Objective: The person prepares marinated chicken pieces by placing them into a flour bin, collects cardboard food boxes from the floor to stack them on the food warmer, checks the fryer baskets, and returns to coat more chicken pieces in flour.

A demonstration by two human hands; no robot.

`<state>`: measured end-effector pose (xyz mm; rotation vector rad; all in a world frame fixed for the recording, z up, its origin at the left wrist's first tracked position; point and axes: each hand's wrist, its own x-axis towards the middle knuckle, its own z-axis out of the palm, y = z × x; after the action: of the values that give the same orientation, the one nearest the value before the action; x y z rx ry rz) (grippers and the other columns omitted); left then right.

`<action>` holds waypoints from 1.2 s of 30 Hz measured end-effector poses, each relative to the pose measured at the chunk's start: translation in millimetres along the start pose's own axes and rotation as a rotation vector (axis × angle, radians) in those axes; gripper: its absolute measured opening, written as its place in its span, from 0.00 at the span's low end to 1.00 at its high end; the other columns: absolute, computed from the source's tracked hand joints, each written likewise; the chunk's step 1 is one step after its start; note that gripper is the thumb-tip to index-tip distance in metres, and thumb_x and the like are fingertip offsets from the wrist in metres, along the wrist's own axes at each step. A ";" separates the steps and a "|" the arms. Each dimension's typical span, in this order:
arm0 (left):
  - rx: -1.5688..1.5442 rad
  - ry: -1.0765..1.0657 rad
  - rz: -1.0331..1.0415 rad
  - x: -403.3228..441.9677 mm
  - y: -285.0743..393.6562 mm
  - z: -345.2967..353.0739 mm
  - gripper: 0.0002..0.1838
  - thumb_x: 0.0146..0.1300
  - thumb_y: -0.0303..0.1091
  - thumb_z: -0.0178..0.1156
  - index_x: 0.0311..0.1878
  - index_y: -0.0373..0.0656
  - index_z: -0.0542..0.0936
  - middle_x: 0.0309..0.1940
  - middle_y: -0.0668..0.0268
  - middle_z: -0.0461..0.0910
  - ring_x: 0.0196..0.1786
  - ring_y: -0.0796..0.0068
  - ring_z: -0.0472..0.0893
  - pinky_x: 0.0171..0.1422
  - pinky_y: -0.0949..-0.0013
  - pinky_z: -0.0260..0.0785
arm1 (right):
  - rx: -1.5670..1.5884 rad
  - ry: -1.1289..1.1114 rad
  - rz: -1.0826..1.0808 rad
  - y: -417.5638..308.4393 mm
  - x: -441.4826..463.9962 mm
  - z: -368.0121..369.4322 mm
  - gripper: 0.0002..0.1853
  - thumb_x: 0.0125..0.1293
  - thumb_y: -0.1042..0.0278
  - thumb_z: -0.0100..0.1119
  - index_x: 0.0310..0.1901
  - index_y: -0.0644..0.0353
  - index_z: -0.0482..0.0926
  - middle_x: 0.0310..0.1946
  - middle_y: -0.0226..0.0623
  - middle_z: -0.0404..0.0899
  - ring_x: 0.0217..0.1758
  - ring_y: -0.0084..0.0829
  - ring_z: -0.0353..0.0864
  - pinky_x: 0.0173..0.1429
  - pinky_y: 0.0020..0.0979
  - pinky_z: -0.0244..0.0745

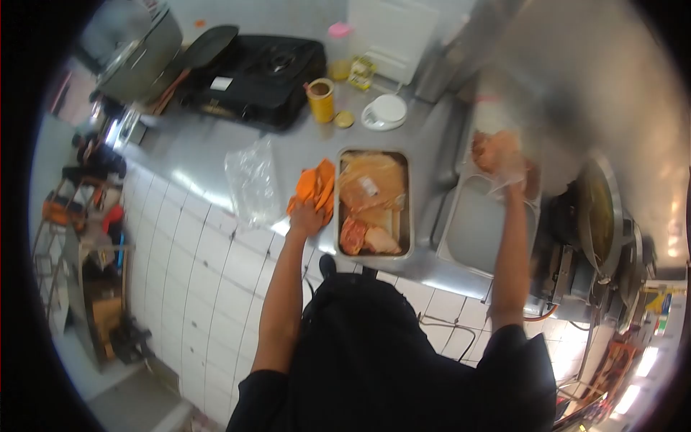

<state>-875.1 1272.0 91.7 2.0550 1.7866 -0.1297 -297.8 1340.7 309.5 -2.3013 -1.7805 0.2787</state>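
My left hand (pixel 307 217) is closed on a crumpled orange cloth (pixel 317 183) at the counter's front edge. Right of the cloth, a steel tray (pixel 410 209) holds raw pieces of meat (pixel 371 183), with a small white label on top. On the far right my right hand (pixel 509 169), seemingly in a clear plastic glove, reaches down onto reddish meat (pixel 484 149) in another container. Haze and blur hide its fingers. Nearer me, beside that forearm, sits a shallow pale container (pixel 475 223). A clear plastic bag (pixel 253 183) lies flat to the left of the cloth.
A black gas stove (pixel 266 79) stands at the back left, near a large pot (pixel 147 61). Behind the tray are a yellow can (pixel 322 101), a small white scale (pixel 385 111) and a pink-lidded jar (pixel 339 54). Wide pans (pixel 601 216) stand close to my right arm.
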 end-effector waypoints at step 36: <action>-0.609 -0.018 -0.036 -29.6 4.8 -49.7 0.25 0.62 0.48 0.57 0.54 0.37 0.76 0.52 0.41 0.72 0.57 0.40 0.73 0.64 0.51 0.65 | 0.451 -0.608 0.018 -238.6 -116.9 149.2 0.23 0.54 0.56 0.69 0.48 0.63 0.83 0.40 0.44 0.85 0.35 0.37 0.86 0.40 0.36 0.82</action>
<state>-885.3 1262.3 148.0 1.5766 1.5946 0.3444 -589.9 1293.8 236.5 -2.0190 -1.6831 1.3494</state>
